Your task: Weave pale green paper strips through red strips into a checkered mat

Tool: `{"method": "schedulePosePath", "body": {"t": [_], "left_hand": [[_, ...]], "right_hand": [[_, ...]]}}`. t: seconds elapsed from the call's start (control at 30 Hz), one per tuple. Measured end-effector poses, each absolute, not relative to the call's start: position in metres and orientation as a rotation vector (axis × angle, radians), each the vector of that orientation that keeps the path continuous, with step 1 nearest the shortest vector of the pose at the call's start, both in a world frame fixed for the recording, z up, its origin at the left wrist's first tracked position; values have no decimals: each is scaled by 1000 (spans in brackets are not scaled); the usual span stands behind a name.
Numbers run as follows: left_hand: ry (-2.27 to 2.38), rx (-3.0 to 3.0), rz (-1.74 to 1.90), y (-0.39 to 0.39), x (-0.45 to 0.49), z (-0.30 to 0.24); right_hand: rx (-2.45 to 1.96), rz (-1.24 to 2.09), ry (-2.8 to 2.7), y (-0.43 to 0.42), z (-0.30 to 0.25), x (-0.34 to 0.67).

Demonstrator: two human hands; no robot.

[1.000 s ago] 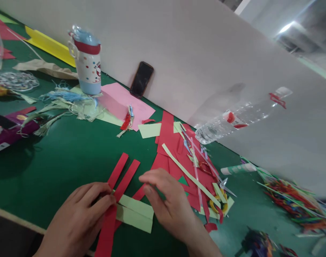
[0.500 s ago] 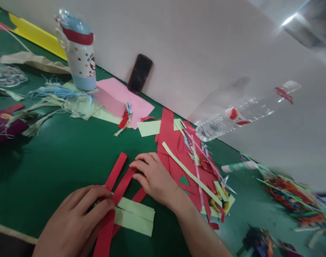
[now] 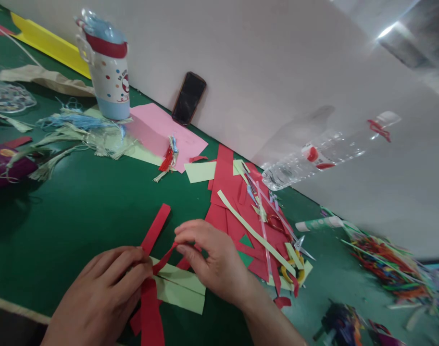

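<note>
Right hand pinches red strip, tip hidden; left hand covers green strips' ends, can't tell grip.

Small lettering on a spotted drinking cup; the other printing is too blurred to read.
Beside the round printed figure on the cup's white side runs a short arc of dark capitals that seems to read "SO CUTE", and the red script below it is too small to make out. The clear bottle leaning on the wall wears a red-and-white label with illegible print; the green marking on the white tube is likewise unreadable.
</note>
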State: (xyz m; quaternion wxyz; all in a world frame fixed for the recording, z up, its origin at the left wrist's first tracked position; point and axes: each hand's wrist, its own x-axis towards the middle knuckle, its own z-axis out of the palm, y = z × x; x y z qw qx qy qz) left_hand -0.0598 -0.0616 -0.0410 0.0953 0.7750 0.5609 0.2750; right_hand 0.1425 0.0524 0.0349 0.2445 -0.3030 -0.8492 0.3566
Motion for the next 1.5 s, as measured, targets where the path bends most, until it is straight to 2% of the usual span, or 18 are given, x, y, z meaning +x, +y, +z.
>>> {"method": "schedulePosePath", "body": {"t": [0.2, 0.27, 0.33, 0.6, 0.67, 0.77, 0.83, 1.1, 1.27, 1.5], "left_hand": [[1681, 2296, 791, -61, -59, -42], [1708, 2294, 782, -62, -59, -45], [1713, 2267, 797, -64, -60, -48], [1619, 2320, 868, -63, -61, -44], [1641, 2291, 875, -62, -59, -40], [1659, 2239, 893, -61, -56, -33], [1668, 2245, 890, -60, -55, -30], [1735, 2258, 862, -60, -57, -37], [1592, 2440, 853, -56, -66, -45], [1680, 2258, 862, -59, -58, -34]], "right_hand": [[-855, 1939, -1390, 23, 27, 139], [-890, 2088, -1197, 21, 21, 138], [-985, 2126, -1237, 20, 17, 136], [-1067, 1999, -1687, 21, 29, 133], [-1109, 1690, -1953, 22, 32, 139], [-1142, 1053, -2421, 25, 34, 150], [-1174, 838, -2630, 25, 34, 156], [-1347, 826, -2711, 23, 28, 155], [-1315, 847, -2671, 25, 29, 154], [-1327, 875, -2622, 28, 42, 149]]}}
